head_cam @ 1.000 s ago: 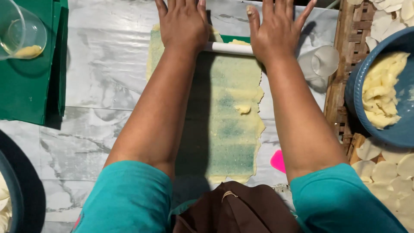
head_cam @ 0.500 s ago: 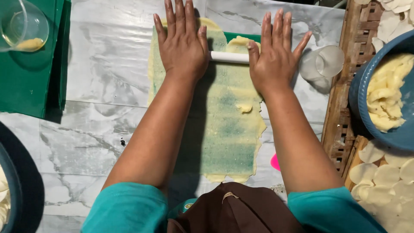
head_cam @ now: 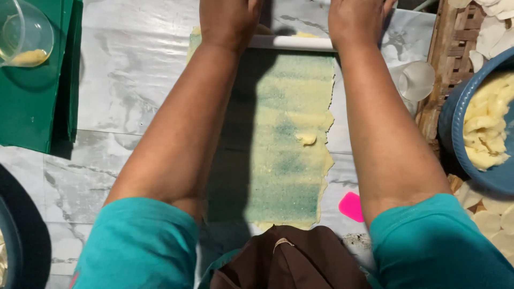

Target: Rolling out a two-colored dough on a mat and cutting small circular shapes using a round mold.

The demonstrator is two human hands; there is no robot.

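Dough sheet [head_cam: 289,139] thins evenly if we press both flat open hands, left hand [head_cam: 229,20] and right hand [head_cam: 357,20], equally on the white rolling pin [head_cam: 292,43].

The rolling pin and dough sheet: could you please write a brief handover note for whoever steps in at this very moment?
Left hand: pressed flat on the left end of the white rolling pin.
Right hand: pressed on its right end.
The pin lies across the far end of the dough sheet, a long, thin yellow strip on the marble-patterned table.
Done: the sheet is rolled thin, its right edge ragged; a small dough lump sits on it.
Left: the lump is not yet flattened.
Nearby: a pink scraper by the sheet's near right corner, a blue bowl of dough pieces on the right.
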